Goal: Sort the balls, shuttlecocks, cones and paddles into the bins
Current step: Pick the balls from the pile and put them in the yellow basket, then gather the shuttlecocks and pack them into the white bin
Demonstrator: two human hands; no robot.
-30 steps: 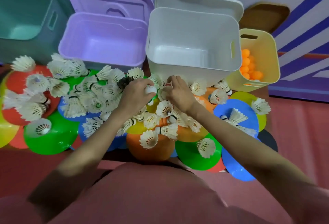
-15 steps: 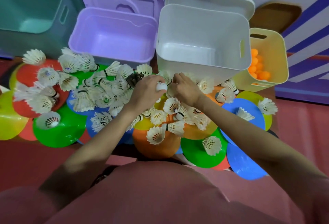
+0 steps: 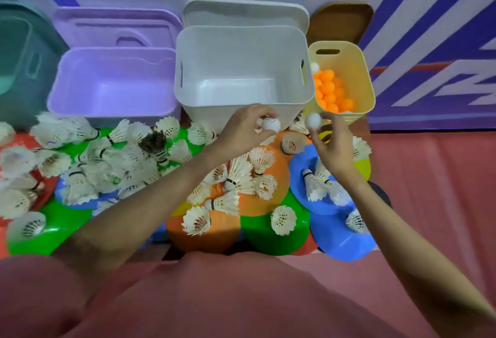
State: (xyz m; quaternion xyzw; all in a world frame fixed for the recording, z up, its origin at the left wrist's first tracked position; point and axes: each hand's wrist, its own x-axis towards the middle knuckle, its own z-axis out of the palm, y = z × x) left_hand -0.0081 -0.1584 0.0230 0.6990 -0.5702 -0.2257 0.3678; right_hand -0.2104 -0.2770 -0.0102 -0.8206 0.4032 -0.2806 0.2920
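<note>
My left hand (image 3: 245, 129) pinches a white ball (image 3: 270, 124) in front of the white bin (image 3: 241, 39). My right hand (image 3: 331, 144) holds a second white ball (image 3: 313, 120) at its fingertips, just before the near wall of the yellow bin (image 3: 362, 74), which holds several orange balls (image 3: 328, 90) and one white one. Many white shuttlecocks (image 3: 236, 176) lie scattered over flat coloured cones, such as an orange cone (image 3: 279, 174) and a blue cone (image 3: 346, 241). One dark shuttlecock (image 3: 155, 143) lies among them. No paddle is visible.
A purple bin (image 3: 112, 58) stands left of the white bin, and a teal bin (image 3: 24, 50) at the far left. Lids lean behind the purple and white bins. A brown board (image 3: 341, 22) stands behind the yellow bin. Red floor extends to the right.
Both hands have lifted out of the shuttlecock pile, each with a white ball, and moved right toward the yellow bin. The camera has tilted up and right.
</note>
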